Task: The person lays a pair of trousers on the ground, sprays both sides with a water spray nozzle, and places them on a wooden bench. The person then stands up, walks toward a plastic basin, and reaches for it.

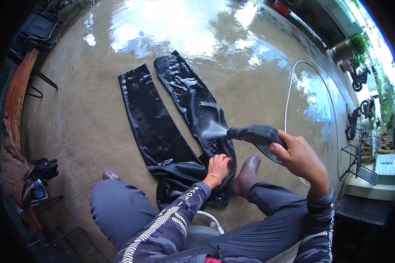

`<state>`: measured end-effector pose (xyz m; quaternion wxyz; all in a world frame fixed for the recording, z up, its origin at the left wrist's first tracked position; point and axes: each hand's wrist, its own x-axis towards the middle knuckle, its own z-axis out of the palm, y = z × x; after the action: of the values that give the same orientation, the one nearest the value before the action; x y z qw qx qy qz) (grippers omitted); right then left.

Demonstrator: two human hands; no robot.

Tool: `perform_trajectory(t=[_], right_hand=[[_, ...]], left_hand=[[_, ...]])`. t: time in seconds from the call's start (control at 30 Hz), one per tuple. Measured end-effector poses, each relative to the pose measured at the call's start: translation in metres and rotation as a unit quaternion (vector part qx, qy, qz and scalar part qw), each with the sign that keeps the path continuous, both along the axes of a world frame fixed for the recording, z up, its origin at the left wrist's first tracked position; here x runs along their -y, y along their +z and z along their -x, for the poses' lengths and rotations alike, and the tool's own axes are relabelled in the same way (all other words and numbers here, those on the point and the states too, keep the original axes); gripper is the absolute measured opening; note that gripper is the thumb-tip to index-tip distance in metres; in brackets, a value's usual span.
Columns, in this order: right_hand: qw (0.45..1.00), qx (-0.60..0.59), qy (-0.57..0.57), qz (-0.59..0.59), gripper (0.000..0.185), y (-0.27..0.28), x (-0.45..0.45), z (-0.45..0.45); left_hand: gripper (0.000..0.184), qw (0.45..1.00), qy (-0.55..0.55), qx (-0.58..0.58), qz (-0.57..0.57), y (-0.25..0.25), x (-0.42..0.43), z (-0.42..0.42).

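Observation:
A pair of wet black trousers (pixel 153 118) lies spread on the concrete floor, both legs pointing away from me and the waist bunched near my feet. My left hand (pixel 218 170) is on the upper part of the right-lying leg, its fingers curled into the fabric. My right hand (pixel 300 160) grips a black spray gun (pixel 256 133), held above the floor to the right of the trousers. From its nozzle a white fan of water strikes that same leg, where wet streaks and some foam shine.
A pale hose (pixel 288 98) loops across the wet floor (pixel 250 83) on the right. Brown boots (pixel 246 175) stand beside the trousers. At left are a wooden bench (pixel 19 96) with clothing on it and folded black chairs (pixel 41 28). Several motorbikes (pixel 357 79) stand far right.

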<state>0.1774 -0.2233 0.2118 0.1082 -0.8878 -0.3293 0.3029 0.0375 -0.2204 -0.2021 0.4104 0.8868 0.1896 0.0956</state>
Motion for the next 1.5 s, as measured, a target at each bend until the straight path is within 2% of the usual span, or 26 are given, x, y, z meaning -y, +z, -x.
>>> perform_trajectory(t=[0.03,0.1,0.17,0.2,0.3,0.37,0.43,0.5,0.57,0.6,0.67,0.77,0.87,1.0,1.17,1.5], right_hand=[[0.999,-0.005,0.037,0.025,0.038,0.001,0.001,0.001],[0.999,-0.005,0.034,0.019,0.039,-0.002,-0.001,0.007],[0.998,-0.001,-0.008,-0.069,0.041,-0.007,-0.003,0.013],[0.998,-0.001,-0.006,-0.068,0.041,-0.006,-0.005,0.014],[0.999,-0.030,-0.008,-0.029,0.042,-0.003,-0.009,0.015],[0.997,-0.033,0.069,0.022,0.041,-0.002,-0.011,0.013],[0.996,-0.032,0.076,0.028,0.041,-0.006,-0.016,0.014],[0.998,-0.015,0.056,-0.022,0.041,-0.011,-0.018,0.016],[0.998,-0.011,0.027,-0.057,0.040,-0.015,-0.020,0.017],[0.996,-0.007,0.000,-0.091,0.038,-0.016,-0.021,0.017],[0.995,-0.003,-0.018,-0.100,0.037,-0.011,-0.020,0.018],[0.995,-0.002,-0.034,-0.091,0.037,0.002,-0.017,0.011],[0.995,0.009,0.017,0.098,0.043,0.008,-0.016,0.001],[0.992,0.045,0.042,0.107,0.044,-0.013,-0.022,-0.005],[0.999,0.042,0.018,-0.026,0.043,-0.039,-0.035,-0.010],[0.989,0.060,0.009,-0.134,0.043,-0.050,-0.075,-0.006]], left_hand=[[0.030,0.994,0.023,-0.023,-0.109,0.000,-0.014,0.000],[0.035,0.976,0.021,-0.099,-0.195,-0.004,-0.041,0.005],[0.034,0.982,-0.053,-0.138,-0.117,-0.022,-0.060,0.009],[0.026,0.984,-0.046,-0.124,-0.121,-0.027,-0.063,0.009],[0.019,0.976,-0.066,-0.174,-0.116,-0.033,-0.065,0.002],[0.016,0.977,-0.071,-0.167,-0.115,-0.030,-0.065,0.002],[0.016,0.971,-0.140,-0.193,-0.031,-0.033,-0.062,0.008],[0.020,0.958,-0.196,-0.207,0.010,-0.029,-0.054,0.016],[0.024,0.922,-0.291,-0.254,0.017,-0.021,-0.046,0.016],[0.024,0.922,-0.291,-0.254,0.019,-0.017,-0.043,0.017],[0.027,0.896,-0.288,-0.321,0.104,-0.010,-0.042,0.018],[0.030,0.904,-0.273,-0.305,0.124,-0.014,-0.045,0.018],[0.029,0.905,-0.262,-0.312,0.125,-0.015,-0.044,0.020],[0.030,0.901,-0.272,-0.311,0.129,-0.013,-0.048,0.019],[0.030,0.903,-0.259,-0.309,0.147,-0.024,-0.046,0.020],[0.030,0.897,-0.240,-0.320,0.187,-0.023,-0.049,0.021]])
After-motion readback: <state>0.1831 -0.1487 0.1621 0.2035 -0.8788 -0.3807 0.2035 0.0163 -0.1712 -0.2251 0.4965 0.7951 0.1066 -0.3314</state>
